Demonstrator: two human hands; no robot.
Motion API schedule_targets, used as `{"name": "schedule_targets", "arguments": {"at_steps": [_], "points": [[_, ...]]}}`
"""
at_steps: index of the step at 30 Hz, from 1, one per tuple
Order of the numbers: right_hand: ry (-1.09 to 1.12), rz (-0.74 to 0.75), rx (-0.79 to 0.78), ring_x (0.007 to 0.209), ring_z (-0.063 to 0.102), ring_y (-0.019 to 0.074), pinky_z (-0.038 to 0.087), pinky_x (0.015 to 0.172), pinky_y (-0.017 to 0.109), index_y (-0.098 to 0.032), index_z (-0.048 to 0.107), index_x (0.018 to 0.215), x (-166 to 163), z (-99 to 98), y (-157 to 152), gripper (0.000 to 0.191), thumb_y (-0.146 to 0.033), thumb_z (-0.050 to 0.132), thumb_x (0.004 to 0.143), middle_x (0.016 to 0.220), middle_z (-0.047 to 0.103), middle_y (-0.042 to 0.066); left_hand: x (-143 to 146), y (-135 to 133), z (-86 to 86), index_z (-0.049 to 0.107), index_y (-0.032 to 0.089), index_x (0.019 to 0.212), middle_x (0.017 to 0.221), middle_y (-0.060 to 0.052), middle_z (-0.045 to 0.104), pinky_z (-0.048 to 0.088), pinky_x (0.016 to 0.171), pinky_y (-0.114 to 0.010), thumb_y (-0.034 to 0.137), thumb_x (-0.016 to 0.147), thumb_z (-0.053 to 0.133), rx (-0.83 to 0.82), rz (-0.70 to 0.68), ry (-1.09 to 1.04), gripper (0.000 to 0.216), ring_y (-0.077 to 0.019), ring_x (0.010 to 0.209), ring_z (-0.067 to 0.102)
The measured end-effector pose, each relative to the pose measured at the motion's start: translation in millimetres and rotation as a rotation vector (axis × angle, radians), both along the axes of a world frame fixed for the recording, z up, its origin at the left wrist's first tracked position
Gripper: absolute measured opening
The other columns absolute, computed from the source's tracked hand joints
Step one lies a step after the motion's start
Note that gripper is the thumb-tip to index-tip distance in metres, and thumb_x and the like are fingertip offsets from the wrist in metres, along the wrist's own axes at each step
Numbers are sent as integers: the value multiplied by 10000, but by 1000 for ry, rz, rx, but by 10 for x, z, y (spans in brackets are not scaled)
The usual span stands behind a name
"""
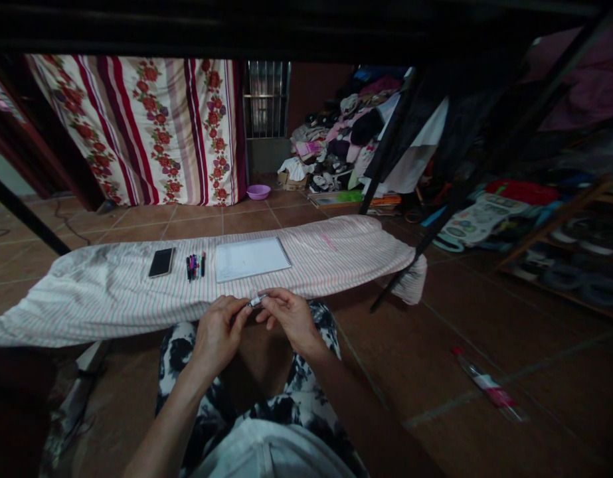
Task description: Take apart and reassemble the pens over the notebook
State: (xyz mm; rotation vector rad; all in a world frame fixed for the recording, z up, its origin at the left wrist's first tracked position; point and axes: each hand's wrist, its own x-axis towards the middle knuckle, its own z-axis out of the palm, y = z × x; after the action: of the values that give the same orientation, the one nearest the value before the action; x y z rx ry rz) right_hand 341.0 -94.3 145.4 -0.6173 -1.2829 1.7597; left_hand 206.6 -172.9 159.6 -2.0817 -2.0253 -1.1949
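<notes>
My left hand (221, 330) and my right hand (290, 320) meet above my knees, at the near edge of a cloth-covered bench (131, 302). Between their fingertips they pinch a small white, tube-like object (257, 301) with a dark end; its exact kind is too small to make out. Just beyond the hands lies a spiral-bound notebook (251, 257), opened to a white page with faint marks. Left of it sits a bunch of pens (195, 266) in several colours. A dark-screened phone (161, 262) rests farther left.
A pink strip (329, 242) lies on the striped cloth at right. On the tiled floor are a plastic bottle (493, 388) and a purple basin (258, 192). Dark metal legs (393, 282) slant down near the bench; clothes (349, 129) are heaped behind.
</notes>
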Motion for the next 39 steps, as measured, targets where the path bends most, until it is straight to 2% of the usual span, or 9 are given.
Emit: {"name": "schedule_targets", "arguments": {"at_steps": [7, 12, 17, 22, 25, 30, 39], "points": [[-4, 9, -1, 530, 634, 117, 419, 397, 164, -180, 662, 918, 31, -2, 17, 300, -361, 690, 681, 672, 678, 16, -3, 33, -18, 646, 180, 896, 752, -42, 635, 462, 682, -309, 300, 883, 452, -13, -5, -16, 228, -188, 757, 590], [-9, -10, -20, 511, 622, 117, 370, 354, 159, -172, 688, 845, 36, -37, 46, 273, -365, 709, 654, 706, 684, 31, 16, 45, 5, 649, 178, 888, 750, -44, 638, 463, 678, -308, 290, 880, 454, -17, -10, -10, 225, -189, 754, 591], [10, -76, -3, 554, 613, 134, 409, 411, 200, -172, 692, 786, 8, -74, 53, 223, -345, 718, 648, 622, 654, 16, 42, 57, 7, 646, 163, 891, 738, -51, 629, 458, 672, -318, 276, 881, 451, 4, 2, 31, 226, -199, 748, 578], [20, -126, 9, 511, 570, 113, 411, 430, 213, -170, 658, 715, -13, -99, 45, 205, -352, 720, 645, 592, 633, 5, 68, 73, 3, 650, 169, 887, 736, -45, 626, 451, 670, -312, 286, 879, 464, 9, 10, 45, 220, -195, 742, 570], [30, -120, 11, 510, 572, 114, 422, 447, 220, -173, 650, 745, -12, -93, 38, 221, -365, 712, 657, 592, 632, 2, 69, 78, 0, 652, 169, 888, 731, -43, 624, 449, 669, -308, 282, 879, 465, 3, 7, 35, 219, -192, 740, 569], [68, -63, -39, 578, 616, 131, 432, 461, 214, -182, 658, 927, 0, -59, 27, 322, -388, 695, 683, 645, 646, 8, 48, 80, -13, 651, 178, 890, 742, -42, 629, 454, 675, -306, 285, 876, 465, 14, 30, 13, 215, -194, 754, 579], [173, -72, -148, 527, 556, 75, 388, 457, 174, -185, 711, 816, -51, -83, 18, 263, -320, 774, 599, 589, 631, -10, 33, 97, -51, 643, 165, 912, 768, -47, 636, 458, 698, -320, 277, 881, 459, 0, 14, 11, 218, -198, 773, 578]]}}
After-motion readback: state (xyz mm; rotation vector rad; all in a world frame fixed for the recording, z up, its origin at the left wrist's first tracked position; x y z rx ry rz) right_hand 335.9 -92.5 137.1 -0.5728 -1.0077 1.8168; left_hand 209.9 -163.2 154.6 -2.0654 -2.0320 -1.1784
